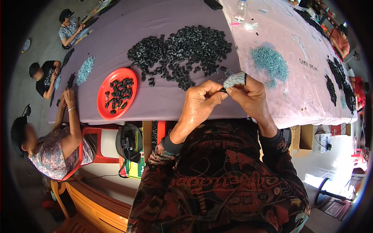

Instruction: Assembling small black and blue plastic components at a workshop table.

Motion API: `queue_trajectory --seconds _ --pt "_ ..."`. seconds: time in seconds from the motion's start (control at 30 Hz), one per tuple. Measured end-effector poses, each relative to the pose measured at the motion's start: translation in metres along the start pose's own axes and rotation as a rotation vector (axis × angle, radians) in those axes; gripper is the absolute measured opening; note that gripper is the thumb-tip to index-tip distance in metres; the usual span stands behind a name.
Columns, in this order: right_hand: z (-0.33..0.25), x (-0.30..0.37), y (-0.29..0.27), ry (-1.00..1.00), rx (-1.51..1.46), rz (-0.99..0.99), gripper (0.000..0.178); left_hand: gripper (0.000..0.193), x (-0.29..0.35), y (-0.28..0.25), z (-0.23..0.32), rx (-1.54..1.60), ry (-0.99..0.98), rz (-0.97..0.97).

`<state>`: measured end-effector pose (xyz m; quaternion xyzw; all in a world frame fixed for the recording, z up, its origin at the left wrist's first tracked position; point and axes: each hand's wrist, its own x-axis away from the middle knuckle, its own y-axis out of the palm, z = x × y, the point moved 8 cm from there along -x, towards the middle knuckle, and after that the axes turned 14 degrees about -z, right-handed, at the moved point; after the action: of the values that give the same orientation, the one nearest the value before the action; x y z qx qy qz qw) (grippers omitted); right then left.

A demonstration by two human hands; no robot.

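Observation:
Above the near edge of the table, my left hand (199, 104) is closed in a pinch on a small black part (223, 90). My right hand (250, 96), with a grey knitted cover (234, 79) on one finger, meets it there, its fingertips pinched at the same part. Whether a second tiny piece sits between the right fingertips is hidden. Just beyond lies a big heap of black ring-like parts (198, 44). A red plate (101, 97) with black pieces in it stands to the left. On the right is a pile of small clear-blue pieces (270, 64).
Purple cloth (163, 106) covers the table's left part, pale pink cloth (303, 105) the right. A bottle (241, 11) stands far back. Co-workers sit along both sides, the nearest person (58, 151) at left. A wooden bench (97, 202) and red chair (99, 145) are below left.

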<state>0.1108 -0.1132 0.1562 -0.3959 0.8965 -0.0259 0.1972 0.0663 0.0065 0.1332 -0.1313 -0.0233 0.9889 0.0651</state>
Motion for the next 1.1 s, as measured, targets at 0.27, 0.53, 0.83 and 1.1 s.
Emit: queue_trajectory --seconds 0.27,0.53,0.83,1.1 --pt "-0.008 -0.001 -0.001 -0.056 0.212 -0.001 0.008 0.004 -0.001 -0.003 -0.007 -0.023 -0.026 0.011" --pt "0.006 -0.003 -0.015 0.001 0.174 -0.016 0.003 0.004 -0.002 0.007 -0.009 0.013 -0.032 -0.045" --pt "0.050 -0.020 -0.027 0.104 0.619 0.033 0.011 0.009 0.008 0.058 0.002 -0.112 -0.028 -0.454" --pt "0.085 -0.047 -0.006 0.104 0.696 -0.072 0.009 0.012 0.012 0.062 0.013 -0.140 -0.008 -0.491"
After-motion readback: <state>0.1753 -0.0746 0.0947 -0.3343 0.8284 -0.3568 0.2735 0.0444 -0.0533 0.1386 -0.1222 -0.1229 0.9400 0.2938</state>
